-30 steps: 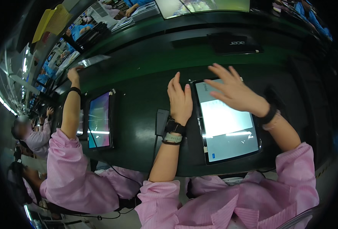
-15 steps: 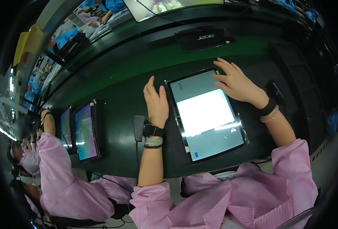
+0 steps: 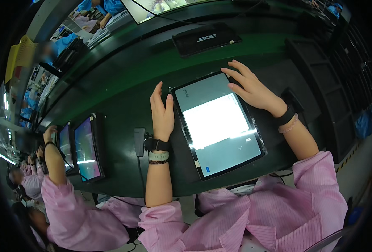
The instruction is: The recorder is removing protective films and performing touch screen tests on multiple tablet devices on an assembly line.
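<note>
Right hand (image 3: 255, 90): fingers loosely spread, thumb apart, nothing clasped; fingertips lie over the far right corner of the tablet (image 3: 215, 122), whether touching or just above cannot be told. Black wristband (image 3: 286, 116) and pink bracelet (image 3: 288, 125) on this wrist.

Left hand (image 3: 162, 115): open, fingers extended and pointing away from the body, thumb toward the tablet, grasping nothing; just beside the left edge, contact not certain. Black band (image 3: 158, 144) and pale bracelet (image 3: 158, 156) at the wrist.

Tablet: one, dark-framed, screen lit grey with a bright white panel, lying between the two hands on the dark green table (image 3: 118, 126), slightly turned; its lower edge near the table's front edge.

Left side: black adapter (image 3: 139, 143) with cable, near the left wrist; beyond it, a stretch of bare tabletop reaching to a lit second tablet (image 3: 87, 149), in front of a co-worker's sleeve (image 3: 78, 220).

Far side: green strip of tabletop between the tablet and a flat black panel (image 3: 205, 40).

Right side: small black object (image 3: 293, 100) near the right wrist; beyond it, a compartmented black tray (image 3: 320, 90), well apart from the tablet.
</note>
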Demonstrator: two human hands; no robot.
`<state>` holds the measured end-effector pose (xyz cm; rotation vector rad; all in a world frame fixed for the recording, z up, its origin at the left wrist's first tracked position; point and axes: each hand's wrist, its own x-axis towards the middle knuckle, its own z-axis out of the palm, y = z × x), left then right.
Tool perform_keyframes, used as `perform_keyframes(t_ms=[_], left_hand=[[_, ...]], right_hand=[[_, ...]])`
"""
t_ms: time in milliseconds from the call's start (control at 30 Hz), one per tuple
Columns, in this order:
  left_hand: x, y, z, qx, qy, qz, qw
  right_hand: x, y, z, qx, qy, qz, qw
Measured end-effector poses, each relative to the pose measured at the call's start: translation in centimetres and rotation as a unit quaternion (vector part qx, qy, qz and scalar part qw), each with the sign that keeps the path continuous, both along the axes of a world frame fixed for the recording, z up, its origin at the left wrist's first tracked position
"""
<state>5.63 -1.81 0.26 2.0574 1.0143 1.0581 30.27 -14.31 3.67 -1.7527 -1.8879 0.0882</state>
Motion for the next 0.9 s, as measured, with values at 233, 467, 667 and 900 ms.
perform_keyframes(t_ms=[233, 467, 667, 900], left_hand=[[-0.4, -0.4, 0.7, 0.117, -0.005, 0.000, 0.993], [-0.3, -0.3, 0.6, 0.114, 0.000, -0.003, 0.993], [-0.2, -0.2, 0.3, 0.112, -0.002, -0.008, 0.994], [-0.3, 0.1, -0.3, 0.097, 0.003, 0.006, 0.995]], right_hand=[[0.2, -0.3, -0.1, 0.007, 0.059, -0.013, 0.998], [0.2, 0.6, -0.5, 0.074, 0.023, 0.000, 0.997], [0.0, 1.0, 2.3, -0.077, -0.168, -0.004, 0.983], [-1.1, -5.0, 5.6, -0.145, -0.147, 0.141, 0.968]])
